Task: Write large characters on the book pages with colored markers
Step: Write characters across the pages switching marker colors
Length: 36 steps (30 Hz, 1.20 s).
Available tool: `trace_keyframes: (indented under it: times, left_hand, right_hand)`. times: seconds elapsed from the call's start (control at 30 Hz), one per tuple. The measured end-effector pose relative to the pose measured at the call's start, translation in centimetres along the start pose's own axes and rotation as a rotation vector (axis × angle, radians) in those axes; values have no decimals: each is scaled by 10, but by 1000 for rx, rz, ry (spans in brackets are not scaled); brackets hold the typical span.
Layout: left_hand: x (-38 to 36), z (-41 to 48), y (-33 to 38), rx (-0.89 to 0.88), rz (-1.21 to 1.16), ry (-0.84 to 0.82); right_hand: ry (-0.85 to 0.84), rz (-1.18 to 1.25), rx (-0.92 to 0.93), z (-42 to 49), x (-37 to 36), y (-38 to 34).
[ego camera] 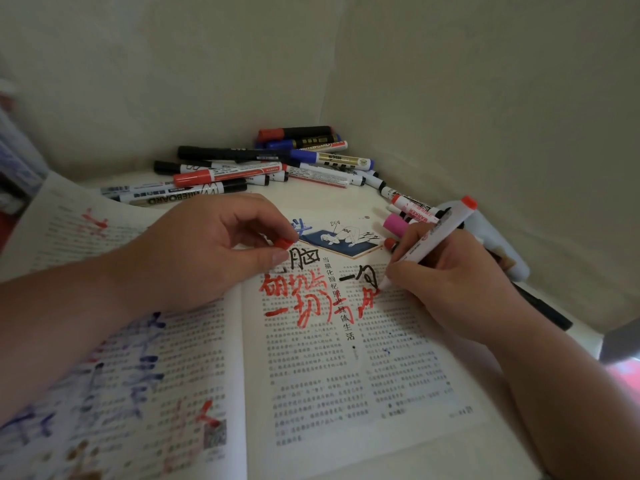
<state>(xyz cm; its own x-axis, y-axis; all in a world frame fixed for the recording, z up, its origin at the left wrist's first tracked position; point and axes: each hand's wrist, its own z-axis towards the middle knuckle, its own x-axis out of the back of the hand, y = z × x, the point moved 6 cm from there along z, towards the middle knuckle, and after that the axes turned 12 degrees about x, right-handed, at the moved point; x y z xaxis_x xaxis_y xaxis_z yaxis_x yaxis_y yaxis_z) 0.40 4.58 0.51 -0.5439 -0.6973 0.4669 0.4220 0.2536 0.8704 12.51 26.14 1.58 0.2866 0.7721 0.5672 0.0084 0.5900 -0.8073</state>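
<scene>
open book (311, 393) lies flat on the white desk, in front of the person. right hand (450, 289) grips a red-capped white marker (440, 233), tip down on the right page at the end of a row of large red characters (301, 299). black characters (304, 261) just above them. left hand (207, 251) rests across the gutter, pinching the red cap (285, 243) between thumb and fingers. left page carries blue scrawl (138, 362). pile of whiteboard markers (263, 168) in the back corner. pale object (498, 244) behind the right hand, possibly a case; too blurred to tell.
</scene>
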Motion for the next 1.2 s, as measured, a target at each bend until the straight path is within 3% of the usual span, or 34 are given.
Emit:
trace_keyframes:
  times: [0.27, 0.7, 0.9, 1.2]
  left_hand:
    - [0, 0, 1, 5, 17, 12]
    - [1, 0, 1, 48, 45, 33]
    - [-1, -2, 2, 118, -99, 23]
    - [0, -1, -1, 149, -103, 23]
  right_hand:
    - [-125, -11, 43, -2, -6, -8]
    - [1, -55, 9, -2, -1, -4]
    - [-214, 50, 100, -6, -11, -13]
    - [-141, -30, 116, -4, -4, -12]
